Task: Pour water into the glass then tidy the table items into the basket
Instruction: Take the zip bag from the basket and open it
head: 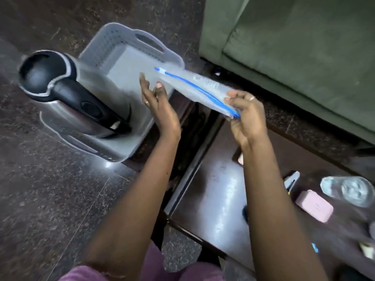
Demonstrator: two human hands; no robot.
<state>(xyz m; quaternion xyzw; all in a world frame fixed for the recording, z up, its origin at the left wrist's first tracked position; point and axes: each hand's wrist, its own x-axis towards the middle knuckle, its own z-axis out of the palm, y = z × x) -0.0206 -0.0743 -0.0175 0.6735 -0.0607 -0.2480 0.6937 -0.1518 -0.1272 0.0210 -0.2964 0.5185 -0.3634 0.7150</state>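
At the far left we see the dark speckled floor [40, 189], and on its right the grey basket [113, 43], which sits just beside the left edge of the surface [213, 189]. We cannot tell what the basket rests on. A steel kettle [67, 94] with a black handle stands in the near-left part of the basket, and the flat bottom shows in the far-right part. The left hand [160, 112] hovers over the basket's right side with fingers straight, its grip on nothing. Next to it, the clear zip bag [194, 86] with a blue seal line reaches from the basket's right rim to the right hand [246, 114], whose grip pinches the bag's near end above the surface's edge. Further right on the surface lie a pink case [314, 205] and the glass [351, 190], which is blurred. Both are well apart from the hands. A green sofa [294, 47] closes the far-right side.
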